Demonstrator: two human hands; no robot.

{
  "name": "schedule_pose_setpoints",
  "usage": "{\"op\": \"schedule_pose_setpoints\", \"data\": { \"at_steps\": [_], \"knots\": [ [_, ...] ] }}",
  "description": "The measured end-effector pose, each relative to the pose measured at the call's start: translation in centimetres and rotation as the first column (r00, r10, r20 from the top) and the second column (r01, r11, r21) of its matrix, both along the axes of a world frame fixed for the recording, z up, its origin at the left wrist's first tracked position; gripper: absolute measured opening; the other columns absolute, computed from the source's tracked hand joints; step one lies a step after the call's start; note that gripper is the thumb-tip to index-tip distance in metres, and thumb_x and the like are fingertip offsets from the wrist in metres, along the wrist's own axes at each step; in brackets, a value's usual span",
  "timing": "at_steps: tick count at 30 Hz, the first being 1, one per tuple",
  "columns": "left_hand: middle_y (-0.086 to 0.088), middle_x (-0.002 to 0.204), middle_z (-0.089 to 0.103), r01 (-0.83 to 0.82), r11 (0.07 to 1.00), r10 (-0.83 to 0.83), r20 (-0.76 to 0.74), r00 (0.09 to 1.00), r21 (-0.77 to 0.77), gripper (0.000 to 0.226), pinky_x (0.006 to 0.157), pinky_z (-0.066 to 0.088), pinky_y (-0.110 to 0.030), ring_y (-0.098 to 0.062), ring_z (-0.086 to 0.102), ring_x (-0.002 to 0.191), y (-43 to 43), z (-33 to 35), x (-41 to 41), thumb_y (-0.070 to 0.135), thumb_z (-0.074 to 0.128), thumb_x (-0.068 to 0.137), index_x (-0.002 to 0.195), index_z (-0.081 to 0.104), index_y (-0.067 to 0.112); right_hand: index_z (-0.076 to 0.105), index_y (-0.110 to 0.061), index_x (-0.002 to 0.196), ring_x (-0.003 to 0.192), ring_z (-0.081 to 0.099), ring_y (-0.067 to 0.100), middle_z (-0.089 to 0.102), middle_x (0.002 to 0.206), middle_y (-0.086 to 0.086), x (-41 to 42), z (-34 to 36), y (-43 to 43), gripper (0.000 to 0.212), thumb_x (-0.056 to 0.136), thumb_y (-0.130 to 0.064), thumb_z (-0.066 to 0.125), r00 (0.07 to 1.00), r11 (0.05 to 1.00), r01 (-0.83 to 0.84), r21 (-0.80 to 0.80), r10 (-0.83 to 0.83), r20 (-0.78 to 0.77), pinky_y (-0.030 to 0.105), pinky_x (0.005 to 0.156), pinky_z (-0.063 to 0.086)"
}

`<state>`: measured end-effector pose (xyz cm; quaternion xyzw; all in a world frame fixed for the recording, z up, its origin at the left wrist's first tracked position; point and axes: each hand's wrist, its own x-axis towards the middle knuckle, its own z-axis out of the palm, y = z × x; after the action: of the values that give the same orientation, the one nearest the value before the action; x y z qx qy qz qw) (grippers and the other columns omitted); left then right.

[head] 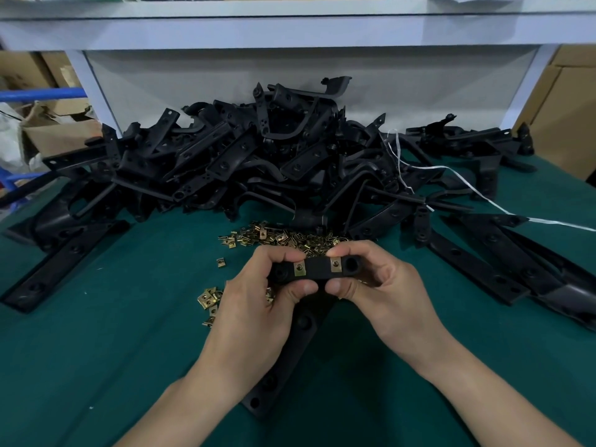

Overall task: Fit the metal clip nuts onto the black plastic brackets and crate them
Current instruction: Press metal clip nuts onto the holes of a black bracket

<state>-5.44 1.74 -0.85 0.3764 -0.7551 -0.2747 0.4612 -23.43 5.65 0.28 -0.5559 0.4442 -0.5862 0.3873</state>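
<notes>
I hold one black plastic bracket in both hands above the green table. My left hand grips its left end and my right hand grips its right end, thumbs under the front edge. Two brass-coloured clip nuts sit on the bracket's top bar, one on the left and one on the right. The bracket's long leg hangs down toward me between my wrists. Loose clip nuts lie scattered just beyond my hands, with a smaller cluster to the left.
A large heap of black brackets fills the back of the green table. Single brackets lie at the left and right. A white plastic strap trails over the right side. Cardboard boxes stand behind at the left.
</notes>
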Motion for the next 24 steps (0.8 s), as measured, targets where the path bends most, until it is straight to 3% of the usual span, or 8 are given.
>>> {"op": "schedule_pose_setpoints", "data": {
  "at_steps": [7,16,21,24],
  "knots": [
    [0.037,0.098,0.064,-0.027,0.998,0.029,0.027,0.999,-0.062,0.036,0.071,0.040,0.000,0.012,0.061,0.089,0.21,0.18,-0.11,0.025,0.070,0.089,0.104,0.050,0.051,0.071,-0.036,0.098,0.086,0.066,0.005,0.073,0.091,-0.007,-0.11,-0.01,-0.08,0.026,0.076,-0.024,0.079,1.000,1.000,-0.010,-0.007,0.010,-0.007,0.016,0.076,0.051],
    [0.037,0.106,0.061,-0.010,0.996,0.011,0.009,1.000,-0.093,0.025,0.075,0.040,0.000,0.014,0.060,0.095,0.31,0.44,-0.15,0.043,0.060,0.089,0.109,0.048,0.053,0.072,-0.036,0.096,0.085,0.065,0.006,0.073,0.091,-0.005,-0.21,-0.12,-0.21,0.027,0.074,-0.025,0.082,1.000,1.000,-0.016,-0.024,0.015,-0.003,0.017,0.076,0.051],
    [0.029,0.099,0.066,0.001,1.000,-0.001,-0.039,0.999,0.001,0.022,0.071,0.044,-0.006,0.001,0.064,0.090,0.25,0.33,-0.06,0.054,0.060,0.090,0.111,0.052,0.050,0.071,-0.037,0.100,0.088,0.065,0.006,0.072,0.093,-0.006,-0.32,-0.41,-0.32,0.028,0.079,-0.020,0.080,1.000,1.000,-0.024,-0.008,0.024,-0.001,0.019,0.077,0.052],
    [0.011,0.076,0.066,0.057,0.990,-0.036,-0.158,0.987,0.130,0.019,0.056,0.048,-0.025,-0.010,0.059,0.066,0.70,0.62,-0.39,0.055,0.057,0.095,0.110,0.058,0.044,0.071,-0.035,0.103,0.093,0.065,0.008,0.071,0.098,-0.007,0.13,-0.63,-0.20,0.026,0.080,-0.026,0.079,0.999,1.000,-0.010,0.002,0.010,0.038,0.020,0.081,0.052]
  ]
}}
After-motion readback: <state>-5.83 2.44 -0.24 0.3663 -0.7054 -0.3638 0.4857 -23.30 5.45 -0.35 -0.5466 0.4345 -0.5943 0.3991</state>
